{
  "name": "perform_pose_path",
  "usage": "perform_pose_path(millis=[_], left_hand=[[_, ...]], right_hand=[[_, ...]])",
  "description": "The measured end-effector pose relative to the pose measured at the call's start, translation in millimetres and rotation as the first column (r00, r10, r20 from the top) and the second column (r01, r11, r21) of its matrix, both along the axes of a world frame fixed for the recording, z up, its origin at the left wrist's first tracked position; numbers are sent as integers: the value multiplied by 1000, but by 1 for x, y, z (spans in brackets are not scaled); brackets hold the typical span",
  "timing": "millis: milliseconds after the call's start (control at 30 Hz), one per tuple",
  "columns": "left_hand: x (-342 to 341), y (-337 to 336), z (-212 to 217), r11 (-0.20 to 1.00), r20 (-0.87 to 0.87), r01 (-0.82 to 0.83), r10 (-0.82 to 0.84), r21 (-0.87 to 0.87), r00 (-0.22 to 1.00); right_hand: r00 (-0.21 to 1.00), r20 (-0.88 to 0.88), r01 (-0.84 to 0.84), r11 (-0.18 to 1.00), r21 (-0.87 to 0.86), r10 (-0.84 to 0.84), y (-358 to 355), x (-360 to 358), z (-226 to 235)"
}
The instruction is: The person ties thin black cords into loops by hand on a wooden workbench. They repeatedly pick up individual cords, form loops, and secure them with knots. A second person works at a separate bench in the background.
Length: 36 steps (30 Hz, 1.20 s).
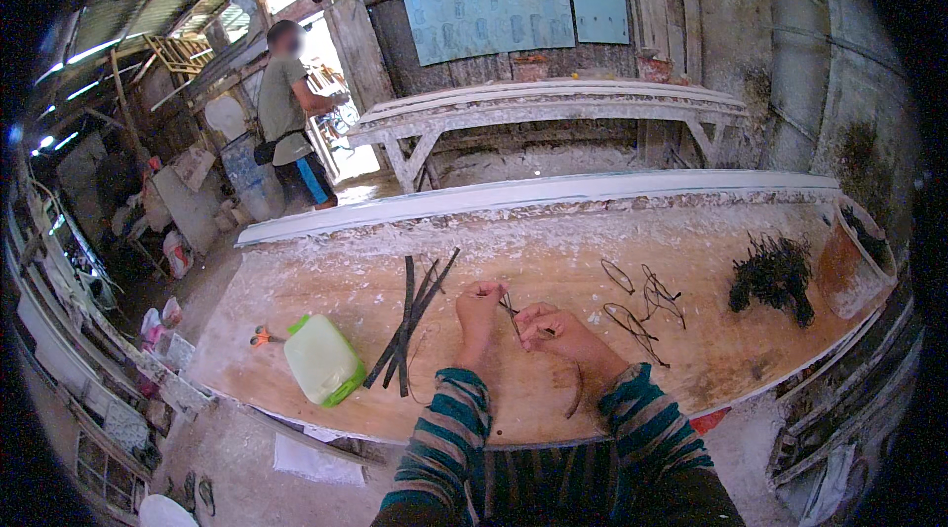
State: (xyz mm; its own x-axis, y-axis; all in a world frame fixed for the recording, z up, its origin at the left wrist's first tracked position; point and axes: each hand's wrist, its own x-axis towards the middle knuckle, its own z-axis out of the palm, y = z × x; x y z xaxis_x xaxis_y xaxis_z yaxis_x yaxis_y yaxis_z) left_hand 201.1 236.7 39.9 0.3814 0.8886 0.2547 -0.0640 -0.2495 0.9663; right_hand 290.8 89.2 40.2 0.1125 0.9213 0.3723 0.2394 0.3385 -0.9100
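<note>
Over the middle of the wooden tabletop (pixel 553 241), my left hand (pixel 479 318) and my right hand (pixel 561 337) are close together, fingers pinched. A thin dark strip (pixel 510 308) runs between them, gripped at both ends; its exact kind is too small to tell. Several long flat black strips (pixel 408 324) lie crossed to the left of my left hand. To the right of my right hand are loose dark cord loops (pixel 644 315). A short curved brown strip (pixel 576 394) rests by my right wrist.
A pale container with green ends (pixel 323 361) and orange-handled scissors (pixel 263 336) lie at left. At right are a tangled black bundle (pixel 773 277) and a tipped bucket (pixel 851 265). A white beam (pixel 533 199) borders the far edge. A person (pixel 288 117) stands beyond, near a long bench (pixel 553 104).
</note>
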Motion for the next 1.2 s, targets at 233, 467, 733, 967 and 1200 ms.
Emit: perform_pose_path(millis=[233,467,733,967,1200], left_hand=[[9,-5,-13,992,43,117,-116,-43,992],[12,-7,-17,971,-129,156,-133,179,983],[5,-18,-10,862,-138,503,-491,66,860],[-1,-50,11,504,-51,861,-864,-68,501],[8,-61,-11,472,15,881,-881,16,472]], right_hand=[[934,329,82,979,184,-141,9,-4,-4],[947,224,201,969,143,-230,2,-2,13],[643,35,746,636,198,-765,5,26,-1],[447,78,876,454,165,-891,7,51,-21],[549,-7,830,544,118,-836,2,52,-15]])
